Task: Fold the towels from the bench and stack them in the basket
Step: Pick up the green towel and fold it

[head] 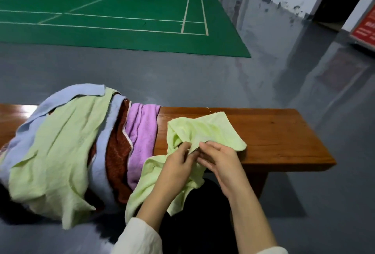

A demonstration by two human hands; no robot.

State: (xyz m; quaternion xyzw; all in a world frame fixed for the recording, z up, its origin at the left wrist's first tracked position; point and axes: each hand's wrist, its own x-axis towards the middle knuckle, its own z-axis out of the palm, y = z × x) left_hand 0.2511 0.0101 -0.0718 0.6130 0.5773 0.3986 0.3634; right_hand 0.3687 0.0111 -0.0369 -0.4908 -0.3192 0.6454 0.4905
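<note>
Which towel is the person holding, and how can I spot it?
Find the long brown wooden bench. Left on it sits a heap of crumpled cloth towels; right of the heap lies a pale green cloth towel, drooping over the near edge. Unlike the bigger green towel in the heap, this one is pinched by the left hand and right hand.

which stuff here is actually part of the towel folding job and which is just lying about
Job in hand:
light green towel, pinched by the left hand and right hand
pile of unfolded towels
wooden bench under them
(no basket in view)

Just lying about:
green court mat
red sign
grey floor
</note>
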